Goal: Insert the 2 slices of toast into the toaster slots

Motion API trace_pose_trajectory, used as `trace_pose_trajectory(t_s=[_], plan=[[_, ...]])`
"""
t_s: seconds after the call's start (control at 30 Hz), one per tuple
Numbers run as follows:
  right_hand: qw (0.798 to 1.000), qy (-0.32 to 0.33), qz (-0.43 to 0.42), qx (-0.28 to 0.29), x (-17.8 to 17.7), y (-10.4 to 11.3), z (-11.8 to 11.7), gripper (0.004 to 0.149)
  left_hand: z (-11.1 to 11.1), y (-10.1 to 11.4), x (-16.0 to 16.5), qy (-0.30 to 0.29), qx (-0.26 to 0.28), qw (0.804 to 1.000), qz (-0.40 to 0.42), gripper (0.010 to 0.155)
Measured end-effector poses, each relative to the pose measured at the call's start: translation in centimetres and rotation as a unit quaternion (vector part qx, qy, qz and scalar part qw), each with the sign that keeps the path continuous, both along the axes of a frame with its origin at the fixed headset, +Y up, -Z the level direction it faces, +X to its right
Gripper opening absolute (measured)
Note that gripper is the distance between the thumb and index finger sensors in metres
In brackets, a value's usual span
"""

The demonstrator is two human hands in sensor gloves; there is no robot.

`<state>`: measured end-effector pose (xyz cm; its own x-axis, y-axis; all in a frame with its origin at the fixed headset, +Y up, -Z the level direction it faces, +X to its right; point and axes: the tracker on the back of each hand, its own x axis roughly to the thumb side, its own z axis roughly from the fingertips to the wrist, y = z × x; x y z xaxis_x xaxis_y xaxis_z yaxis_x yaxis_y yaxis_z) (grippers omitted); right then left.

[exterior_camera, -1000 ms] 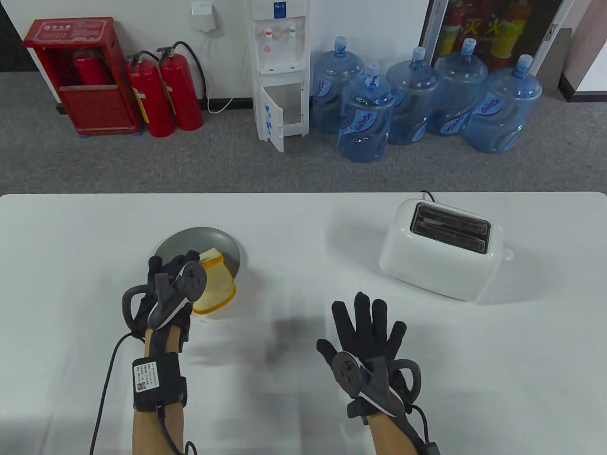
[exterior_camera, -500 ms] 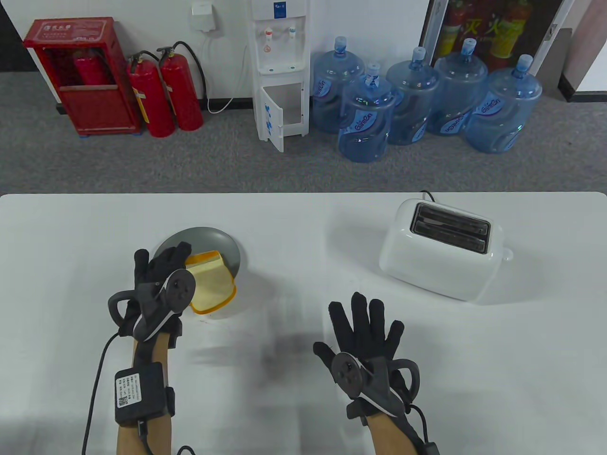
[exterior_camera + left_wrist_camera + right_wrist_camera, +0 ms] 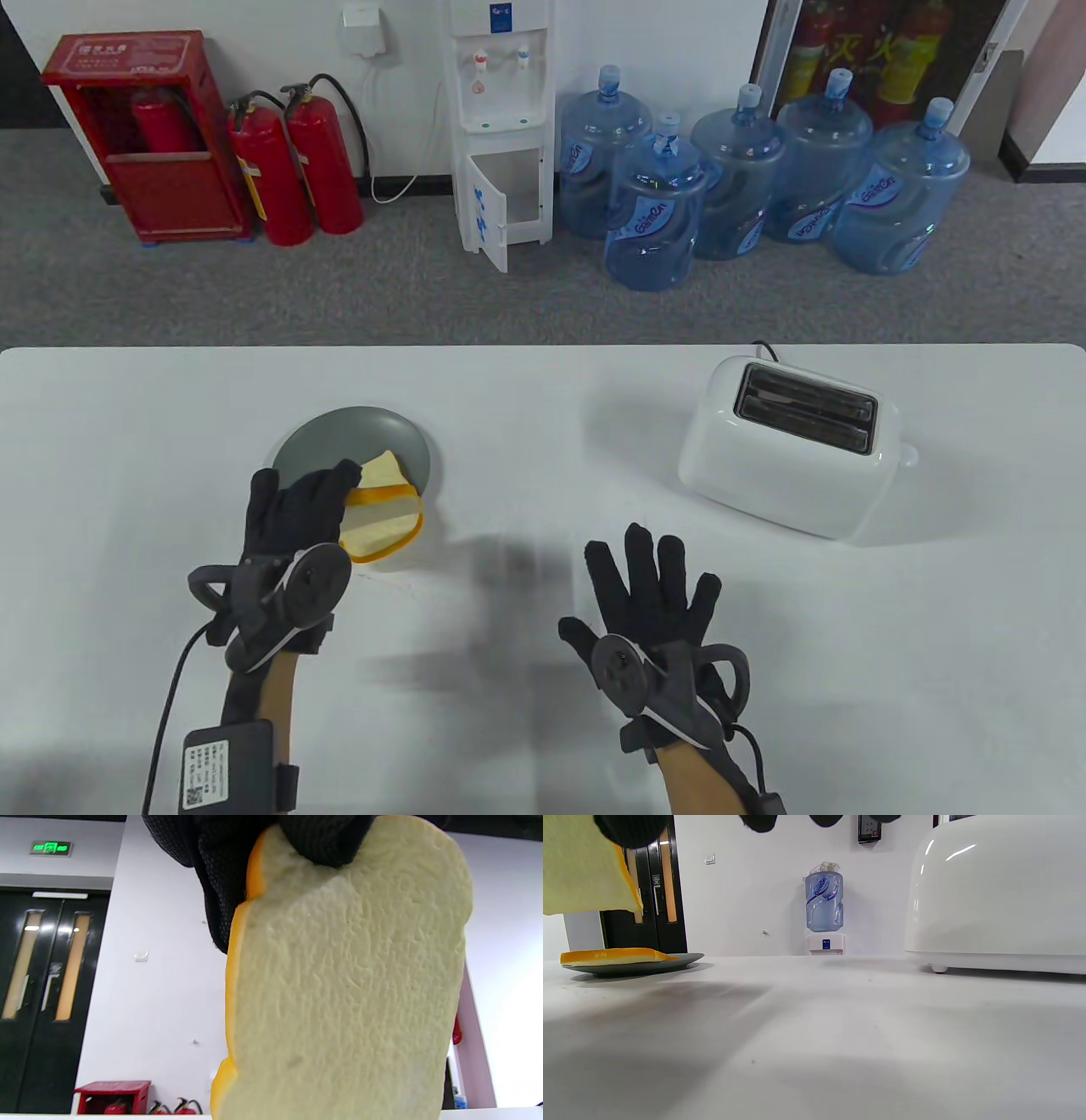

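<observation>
My left hand pinches one pale slice of toast with an orange crust and holds it tilted above the near edge of the grey plate. In the left wrist view the gloved fingers clamp the top of that slice. The second slice lies flat on the plate, partly hidden by the held one. The white toaster stands at the right, both slots dark and empty. My right hand is spread flat and holds nothing, between the plate and the toaster.
The toaster's black cord runs off the table's far edge. Bare white tabletop lies between plate and toaster. On the floor beyond are water bottles, a dispenser and fire extinguishers.
My left hand has raised one slice off the plate and drawn back toward the near edge, tilting the slice up. My right hand has barely shifted.
</observation>
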<state>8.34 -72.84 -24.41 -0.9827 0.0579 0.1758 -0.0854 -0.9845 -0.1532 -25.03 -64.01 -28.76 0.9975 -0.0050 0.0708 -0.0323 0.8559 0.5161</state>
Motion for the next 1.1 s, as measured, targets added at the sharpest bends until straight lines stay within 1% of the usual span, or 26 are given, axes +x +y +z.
trace_pose_trajectory(t_s=[0.13,0.23,0.3,0.37,0.4,0.47,0.67,0.8,0.87,1.0,1.1], plan=[[1.0,0.004,-0.012,-0.003,0.0,-0.1,0.0,0.084,1.5,-0.5,1.3,-0.031,-0.002,0.999,0.011,0.047],[1.0,0.007,-0.008,-0.001,0.0,0.0,0.1,0.084,2.4,-1.4,2.4,-0.052,-0.003,0.999,0.007,0.047],[1.0,0.013,-0.011,0.004,-0.1,0.1,0.2,0.086,2.7,-2.2,3.0,-0.064,-0.002,0.998,0.002,0.047],[1.0,0.024,-0.006,0.019,-0.3,0.2,0.4,0.088,2.8,-2.7,3.5,-0.072,-0.019,0.997,-0.004,0.047],[0.999,0.034,-0.002,0.025,-0.4,0.3,0.5,0.089,2.9,-2.8,3.7,-0.075,-0.015,0.997,-0.004,0.047],[0.998,0.044,0.002,0.034,-0.5,0.4,0.7,0.091,3.2,-2.9,4.0,-0.086,-0.017,0.996,-0.001,0.047],[0.996,0.072,-0.024,0.049,-0.8,1.0,1.1,0.093,4.8,-2.6,5.4,-0.122,0.007,0.992,-0.025,0.047],[0.99,0.102,-0.045,0.088,-1.1,1.7,1.6,0.098,5.2,-2.3,6.2,-0.141,0.005,0.99,-0.015,0.047],[0.984,0.128,-0.06,0.107,-1.4,2.1,2.1,0.099,5.4,-2.3,6.5,-0.152,-0.005,0.988,-0.01,0.046],[0.973,0.173,-0.077,0.133,-2.0,2.7,2.9,0.097,5.6,-2.3,7.1,-0.167,-0.013,0.986,-0.01,0.046],[0.968,0.189,-0.087,0.14,-2.4,3.0,3.3,0.091,5.8,-2.4,7.5,-0.182,-0.022,0.983,-0.005,0.046]])
